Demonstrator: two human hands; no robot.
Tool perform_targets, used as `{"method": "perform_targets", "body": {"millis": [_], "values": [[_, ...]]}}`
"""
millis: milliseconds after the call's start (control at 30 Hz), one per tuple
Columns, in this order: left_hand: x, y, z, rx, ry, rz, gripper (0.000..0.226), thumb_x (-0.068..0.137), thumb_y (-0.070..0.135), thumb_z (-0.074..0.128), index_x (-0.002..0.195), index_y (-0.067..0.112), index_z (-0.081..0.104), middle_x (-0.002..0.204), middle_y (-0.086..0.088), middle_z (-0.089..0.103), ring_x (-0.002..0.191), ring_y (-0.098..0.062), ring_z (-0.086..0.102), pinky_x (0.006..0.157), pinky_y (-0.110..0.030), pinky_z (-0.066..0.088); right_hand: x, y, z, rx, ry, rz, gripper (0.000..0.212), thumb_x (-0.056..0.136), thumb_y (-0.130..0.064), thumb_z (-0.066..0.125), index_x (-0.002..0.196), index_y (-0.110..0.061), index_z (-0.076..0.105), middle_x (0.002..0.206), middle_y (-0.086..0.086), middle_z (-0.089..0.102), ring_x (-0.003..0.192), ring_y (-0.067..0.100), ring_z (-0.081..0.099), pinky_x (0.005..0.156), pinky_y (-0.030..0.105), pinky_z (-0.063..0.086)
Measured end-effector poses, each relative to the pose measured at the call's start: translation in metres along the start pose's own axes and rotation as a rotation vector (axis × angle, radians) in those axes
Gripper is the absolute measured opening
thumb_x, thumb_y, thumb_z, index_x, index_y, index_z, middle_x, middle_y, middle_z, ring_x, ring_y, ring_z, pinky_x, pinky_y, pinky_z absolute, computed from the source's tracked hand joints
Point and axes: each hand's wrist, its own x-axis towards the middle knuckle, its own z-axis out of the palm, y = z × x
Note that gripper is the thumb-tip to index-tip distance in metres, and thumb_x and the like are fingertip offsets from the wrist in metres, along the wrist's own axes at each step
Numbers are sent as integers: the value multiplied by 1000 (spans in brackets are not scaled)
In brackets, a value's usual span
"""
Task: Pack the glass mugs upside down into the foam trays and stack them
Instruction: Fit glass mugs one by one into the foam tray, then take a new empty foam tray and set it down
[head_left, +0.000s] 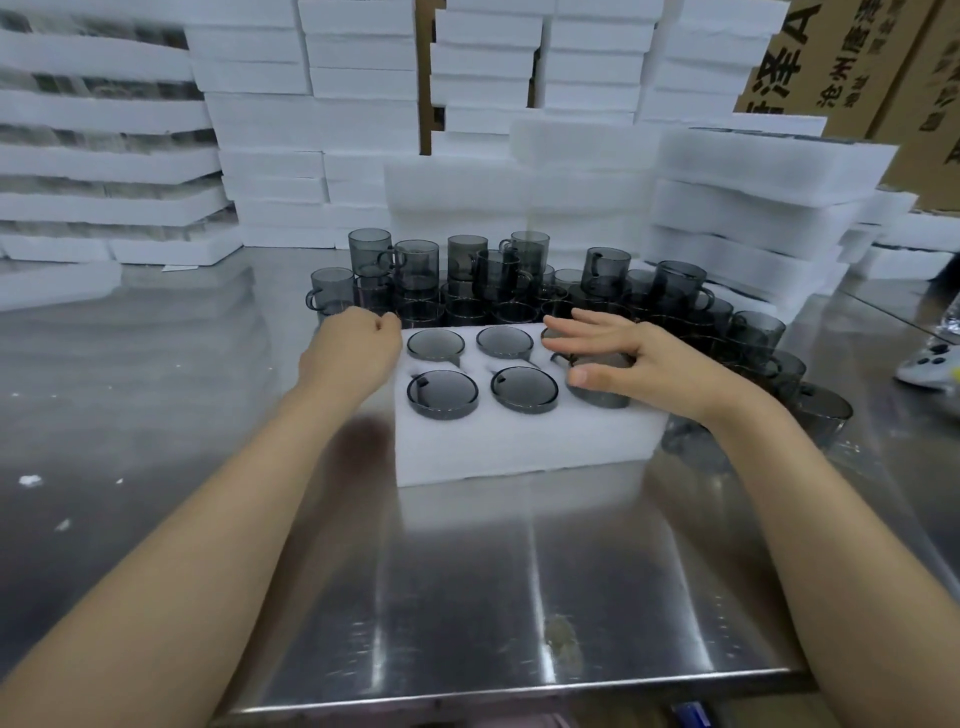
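Mugs (442, 394) of smoky grey glass are sitting upside down in a white foam tray (519, 452), with four round bases showing in the tray's left and middle pockets, two rows deep. The right hand (639, 364) is lying over the tray's right-hand pockets. Its fingers (587, 325) are straight and spread apart, pointing toward the tray's middle, while the thumb (581, 376) is touching the side of a fifth mug (597, 392), partly hidden under the palm in the near right pocket. The left hand (353, 348) is resting at the tray's far left corner with its fingers curled in close together; whether they are pinching the foam edge cannot be told. Just behind the tray, loose mugs (493, 275) are standing in a crowded cluster, some stacked on others, and the cluster is curving round the tray's right end. Farther behind the tray, stacks of white foam trays (311, 156) are standing in columns, with printed cardboard boxes (857, 67) showing beyond them to the tray's far right. The tray is resting on a steel table (467, 597), whose polished surface is catching the light in front of the tray.
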Motion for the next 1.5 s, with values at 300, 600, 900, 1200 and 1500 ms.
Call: {"method": "perform_targets", "body": {"millis": [300,600,900,1200,1500], "values": [[-14,11,-9,162,-479,-194,82,90,73,7,77,9,58,73,-9,66,55,-22,62,60,-25,49,1,11,-1,-70,-177,41,41,75,-70,42,116,-70,47,155,-26,2,144,5,-18,120,42,-3],[-25,21,-27,205,-736,-189,82,84,79,20,119,17,59,99,-7,65,70,-17,60,68,-24,53,0,14,1,126,63,116,58,85,-51,56,138,-55,33,157,-22,8,142,-6,11,113,19,17],[-31,19,-37,-3,-920,-184,51,74,46,62,109,9,64,114,-12,61,80,-20,64,74,-26,58,2,22,1,387,184,217,43,85,-24,68,124,-40,58,128,-18,58,127,5,48,99,23,42],[-22,7,-61,-576,-765,-126,43,69,33,57,104,9,61,86,-9,69,69,-22,66,53,-28,56,-11,12,-17,648,225,-26,60,76,-14,71,133,-22,56,138,-2,56,124,16,55,97,31,50],[4,-7,-78,-1526,34,-160,25,91,31,36,85,20,57,69,2,66,61,-17,66,51,-23,51,5,10,8,544,435,-103,37,82,-42,61,118,-36,67,129,-9,62,127,11,51,111,45,33]]}}
